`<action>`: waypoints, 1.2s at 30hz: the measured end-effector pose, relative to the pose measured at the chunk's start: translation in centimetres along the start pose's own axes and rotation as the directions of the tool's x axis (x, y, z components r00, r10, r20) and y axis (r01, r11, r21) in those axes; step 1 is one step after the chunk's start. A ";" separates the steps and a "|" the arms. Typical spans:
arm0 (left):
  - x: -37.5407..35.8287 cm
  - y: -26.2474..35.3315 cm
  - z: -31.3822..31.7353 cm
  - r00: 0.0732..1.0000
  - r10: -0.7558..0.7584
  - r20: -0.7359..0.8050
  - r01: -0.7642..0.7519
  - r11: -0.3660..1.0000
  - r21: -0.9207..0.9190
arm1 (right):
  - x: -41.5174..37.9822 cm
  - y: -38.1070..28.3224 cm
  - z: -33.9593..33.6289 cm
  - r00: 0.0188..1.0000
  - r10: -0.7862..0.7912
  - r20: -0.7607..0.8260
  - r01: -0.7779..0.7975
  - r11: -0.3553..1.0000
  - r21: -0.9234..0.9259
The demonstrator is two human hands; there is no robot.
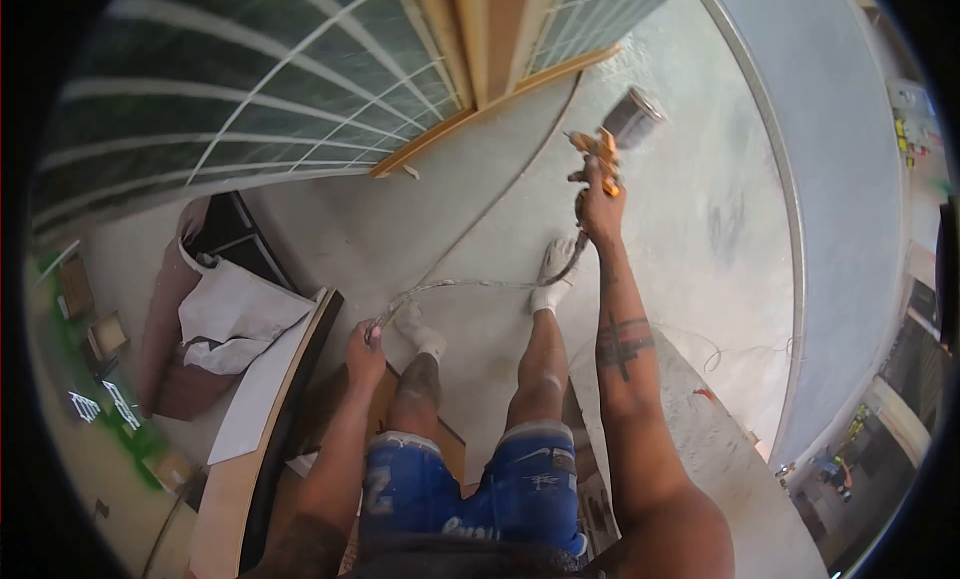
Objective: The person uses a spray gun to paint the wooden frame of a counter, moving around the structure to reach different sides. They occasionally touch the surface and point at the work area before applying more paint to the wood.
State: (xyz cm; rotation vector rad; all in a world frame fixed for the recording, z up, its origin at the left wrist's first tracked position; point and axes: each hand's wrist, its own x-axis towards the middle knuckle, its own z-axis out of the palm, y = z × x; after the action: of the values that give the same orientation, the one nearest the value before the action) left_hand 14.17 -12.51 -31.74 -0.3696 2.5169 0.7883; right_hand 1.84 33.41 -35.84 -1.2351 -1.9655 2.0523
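Observation:
My right hand [601, 201] is wrapped round the handle of an orange spray gun [598, 159], held out ahead at arm's length. A metal cup [635, 117] is attached to the gun at its upper right. From the gun's base a stained hose [562, 269] runs down and left to my left hand [367, 354]. The fingers of my left hand are closed round the hose near knee height. Another stretch of hose [520, 179] curves up across the floor to the wooden frame.
Dark panels with white grid lines [300, 89] stand in a wooden frame [425, 144] at the upper left. Boards [280, 399] and crumpled sheeting [240, 309] lie at the left. A curved edge [775, 149] borders the floor at right. A thin wire [715, 357] lies there.

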 end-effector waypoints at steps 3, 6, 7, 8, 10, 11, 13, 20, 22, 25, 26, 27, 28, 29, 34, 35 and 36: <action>-0.4 3.1 2.4 0.998 -0.065 0.016 0.065 0.998 0.014 | 3.4 -1.1 -1.3 0.998 0.020 0.059 -0.015 0.996 -0.087; -1.3 5.9 4.6 0.995 -0.097 -0.035 0.098 0.995 0.011 | 6.6 -1.3 -2.2 0.995 -0.016 0.101 0.027 0.993 -0.112; -1.4 6.6 5.3 0.994 -0.098 -0.038 0.097 0.995 -0.013 | 7.7 -1.3 -2.5 0.993 -0.065 0.098 0.076 0.991 -0.108; -1.5 7.2 5.8 0.994 -0.099 -0.039 0.097 0.995 -0.039 | 8.6 -1.2 -2.8 0.989 -0.114 0.093 0.124 0.987 -0.105; -1.6 10.1 6.6 0.993 -0.108 -0.044 0.108 0.994 -0.004 | 10.5 -1.5 -4.0 0.991 -0.111 0.081 0.121 0.984 -0.130; -1.6 11.7 6.9 0.993 -0.113 -0.045 0.114 0.993 0.011 | 11.4 -1.8 -4.7 0.991 -0.110 0.076 0.120 0.982 -0.145; -1.7 14.2 7.7 0.988 -0.146 -0.038 0.146 0.989 -0.015 | 13.0 -2.2 -6.0 0.993 -0.114 0.032 0.117 0.987 -0.114; -1.4 21.1 9.9 0.982 -0.191 0.002 0.191 0.981 0.033 | 18.0 -4.5 -9.9 0.951 -0.257 -0.170 0.244 0.965 -0.096; -1.3 22.5 10.4 0.981 -0.191 0.005 0.191 0.981 -0.041 | 19.1 -5.3 -10.8 0.942 -0.271 -0.200 0.259 0.962 -0.082; -1.0 25.1 10.7 0.979 -0.201 0.005 0.201 0.978 -0.057 | 20.3 -6.3 -12.0 0.943 -0.242 -0.227 0.218 0.968 -0.125; -1.0 25.8 10.6 0.979 -0.205 0.005 0.206 0.978 -0.046 | 20.7 -6.6 -12.2 0.947 -0.213 -0.240 0.181 0.972 -0.148; -1.0 25.6 10.8 0.982 -0.189 -0.004 0.189 0.981 -0.051 | 20.7 -7.0 -12.2 0.936 -0.240 -0.257 0.217 0.970 -0.113; -0.9 25.3 11.1 0.985 -0.172 -0.014 0.171 0.984 -0.055 | 20.7 -7.5 -12.2 0.940 -0.200 -0.277 0.188 0.980 -0.072; -0.8 25.0 11.3 0.988 -0.156 -0.023 0.154 0.986 -0.057 | 20.7 -7.9 -12.2 0.942 -0.158 -0.296 0.157 0.987 -0.030; -0.8 24.9 11.1 0.983 -0.180 -0.033 0.178 0.983 -0.051 | 21.5 -7.4 -12.1 0.931 -0.197 -0.307 0.213 0.977 0.018; -0.8 24.8 11.0 0.984 -0.173 -0.039 0.172 0.985 -0.033 | 22.3 -6.2 -12.0 0.927 -0.233 -0.293 0.242 0.970 -0.006; -0.8 24.7 10.9 0.980 -0.194 -0.039 0.192 0.981 -0.037 | 22.3 -6.0 -11.9 0.925 -0.254 -0.281 0.260 0.965 -0.018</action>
State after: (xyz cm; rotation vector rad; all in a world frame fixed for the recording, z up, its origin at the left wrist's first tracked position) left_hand 9.30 13.79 -27.73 -0.6376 2.4626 0.7531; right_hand -9.62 56.29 -40.38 -1.1215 -1.8565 1.6659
